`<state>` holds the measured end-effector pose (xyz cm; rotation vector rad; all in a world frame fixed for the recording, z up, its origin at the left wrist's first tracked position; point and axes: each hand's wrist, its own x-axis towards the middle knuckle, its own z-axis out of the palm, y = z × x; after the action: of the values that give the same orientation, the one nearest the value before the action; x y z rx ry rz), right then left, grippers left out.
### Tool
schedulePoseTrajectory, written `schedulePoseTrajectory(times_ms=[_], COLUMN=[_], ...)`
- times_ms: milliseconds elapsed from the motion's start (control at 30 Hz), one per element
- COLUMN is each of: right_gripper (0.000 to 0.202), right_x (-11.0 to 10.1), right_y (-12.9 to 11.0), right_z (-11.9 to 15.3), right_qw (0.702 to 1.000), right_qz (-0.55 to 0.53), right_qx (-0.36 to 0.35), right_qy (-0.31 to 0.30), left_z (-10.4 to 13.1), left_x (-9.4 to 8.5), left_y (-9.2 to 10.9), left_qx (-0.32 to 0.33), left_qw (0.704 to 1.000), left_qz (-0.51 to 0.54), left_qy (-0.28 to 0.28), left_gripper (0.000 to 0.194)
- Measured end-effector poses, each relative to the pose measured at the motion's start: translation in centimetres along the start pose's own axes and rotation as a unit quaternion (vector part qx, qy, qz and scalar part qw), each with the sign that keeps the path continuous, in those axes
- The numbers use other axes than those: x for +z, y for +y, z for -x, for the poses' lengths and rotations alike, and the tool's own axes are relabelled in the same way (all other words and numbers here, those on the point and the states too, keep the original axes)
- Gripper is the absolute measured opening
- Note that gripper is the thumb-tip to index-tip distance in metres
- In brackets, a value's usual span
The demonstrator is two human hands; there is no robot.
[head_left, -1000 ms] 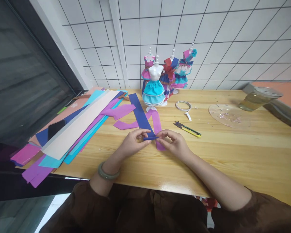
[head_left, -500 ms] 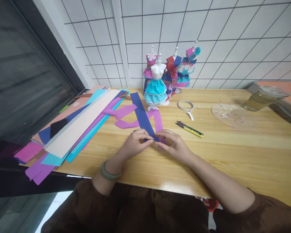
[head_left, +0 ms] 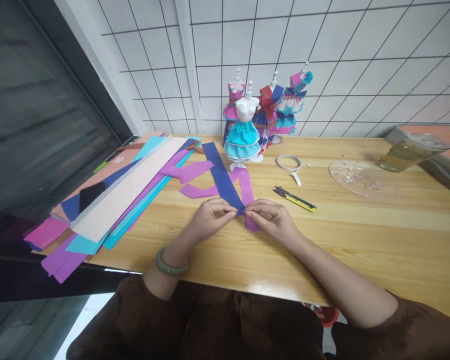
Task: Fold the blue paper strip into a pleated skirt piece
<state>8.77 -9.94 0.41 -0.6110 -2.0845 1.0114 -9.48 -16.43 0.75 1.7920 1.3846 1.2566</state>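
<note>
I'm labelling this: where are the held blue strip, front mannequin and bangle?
Held blue strip point(head_left: 224, 174), head view: flat middle.
Front mannequin point(head_left: 242, 133), head view: turquoise skirt's upper tier.
Bangle point(head_left: 168, 269), head view: visible band.

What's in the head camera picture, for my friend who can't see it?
A person's left hand and right hand pinch the near end of a blue strip over a wooden table. Purple strips lie around it; a pile of coloured strips sits left, yellow-handled snips right, and four mannequins in bright clothes behind.
</note>
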Motion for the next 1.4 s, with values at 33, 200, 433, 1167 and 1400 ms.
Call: schedulePoseTrajectory(times_ms=[33, 200, 433, 1167, 1400], right_gripper=[0.015, 0.017, 0.026, 0.026, 0.022], right_x=[0.0, 0.2, 0.6, 0.7, 0.8], right_y=[0.0, 0.3, 1.0, 1.5, 1.5], right_z=[0.0, 0.0, 0.2, 0.1, 0.1], right_qw=[1.0, 0.998, 0.984, 0.982, 0.99], right_qz=[-0.004, -0.041, -0.129, -0.13, -0.089], right_qx=[0.004, 0.04, 0.116, 0.139, 0.109], right_qy=[0.002, 0.023, 0.035, 0.011, 0.029], left_z=[0.0, 0.1, 0.2, -0.3, -0.2], left_x=[0.0, 0.0, 0.3, -0.5, -0.2], left_y=[0.0, -0.3, -1.1, -0.9, -0.9], left_qx=[-0.007, -0.057, -0.118, -0.096, -0.12], left_qw=[1.0, 0.998, 0.987, 0.988, 0.985], left_qz=[0.005, 0.038, 0.106, 0.113, 0.12], left_qy=[0.0, -0.003, -0.003, -0.036, -0.027], left_gripper=[0.018, 0.02, 0.029, 0.021, 0.021])
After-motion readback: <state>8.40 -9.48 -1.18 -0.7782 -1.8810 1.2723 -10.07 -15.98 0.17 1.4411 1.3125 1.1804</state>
